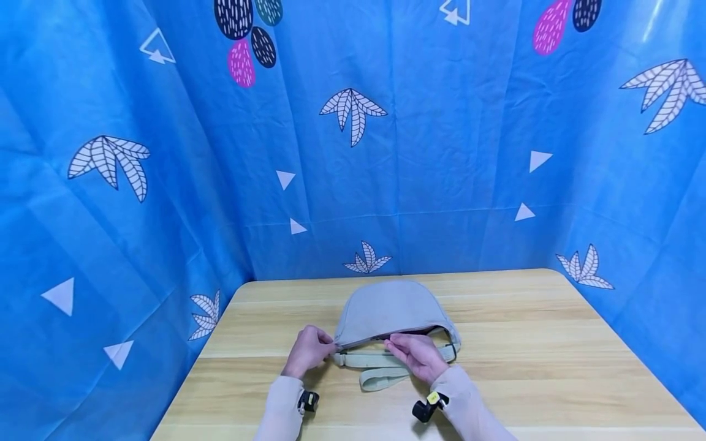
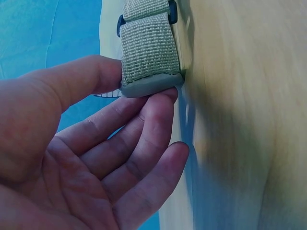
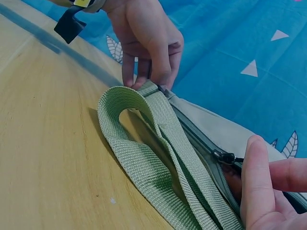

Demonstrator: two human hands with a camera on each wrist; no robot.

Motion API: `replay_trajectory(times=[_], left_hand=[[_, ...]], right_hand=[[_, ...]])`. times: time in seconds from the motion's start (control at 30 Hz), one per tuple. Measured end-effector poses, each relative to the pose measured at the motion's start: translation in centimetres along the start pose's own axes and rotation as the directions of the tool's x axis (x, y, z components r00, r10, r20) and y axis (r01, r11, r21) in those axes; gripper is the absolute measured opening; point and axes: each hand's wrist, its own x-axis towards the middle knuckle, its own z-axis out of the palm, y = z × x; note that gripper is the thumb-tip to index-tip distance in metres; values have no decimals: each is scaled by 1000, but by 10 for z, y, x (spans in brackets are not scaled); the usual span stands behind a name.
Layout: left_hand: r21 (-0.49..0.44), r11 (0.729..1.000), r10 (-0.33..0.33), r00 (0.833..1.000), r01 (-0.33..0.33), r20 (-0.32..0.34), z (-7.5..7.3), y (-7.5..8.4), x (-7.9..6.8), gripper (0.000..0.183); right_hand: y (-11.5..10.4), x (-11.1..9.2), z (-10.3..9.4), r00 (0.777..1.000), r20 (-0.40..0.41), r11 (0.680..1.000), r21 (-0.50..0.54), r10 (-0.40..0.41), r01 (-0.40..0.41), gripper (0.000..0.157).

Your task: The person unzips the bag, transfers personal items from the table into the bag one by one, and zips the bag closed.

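Observation:
A grey shoulder bag [image 1: 391, 306] lies on the table, its zipper side toward me. My left hand [image 1: 310, 350] pinches the bag's left corner, where the webbing strap's sewn end [image 2: 151, 85] sits between thumb and fingers. At the bag's opening, my right hand [image 1: 419, 355] pinches the zipper pull [image 3: 232, 159] between thumb and finger. The zipper teeth [image 3: 196, 134] run together from the left corner up to the slider; past it the bag gapes and a brownish inside shows. The pale green strap [image 3: 139, 158] loops loosely in front of the bag.
The wooden table [image 1: 529, 361] stretches to both sides of the bag. A blue patterned curtain [image 1: 441, 153] hangs behind and along both sides of it. Black wrist cameras [image 1: 427, 407] are strapped to both wrists, over light sleeves [image 1: 469, 398].

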Motion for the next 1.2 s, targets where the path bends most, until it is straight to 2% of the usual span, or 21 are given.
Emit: replay_trajectory(times=[0.37, 0.7, 1.0, 1.2], left_hand=[[-2, 1000, -3, 1000, 3, -2, -1, 2, 1, 5], [0, 1000, -4, 1000, 4, 1, 0, 2, 1, 5], [-4, 1000, -23, 1000, 23, 4, 0, 1, 1, 5], [0, 1000, -25, 1000, 25, -4, 0, 1, 0, 5]], right_hand=[[0, 0, 0, 1000, -23, 1000, -11, -4, 3, 36], [-1, 0, -3, 1000, -11, 1000, 9, -5, 5, 13], [-1, -1, -4, 1000, -24, 1000, 11, -3, 4, 12], [-3, -2, -5, 1000, -6, 1000, 17, -7, 7, 16]])
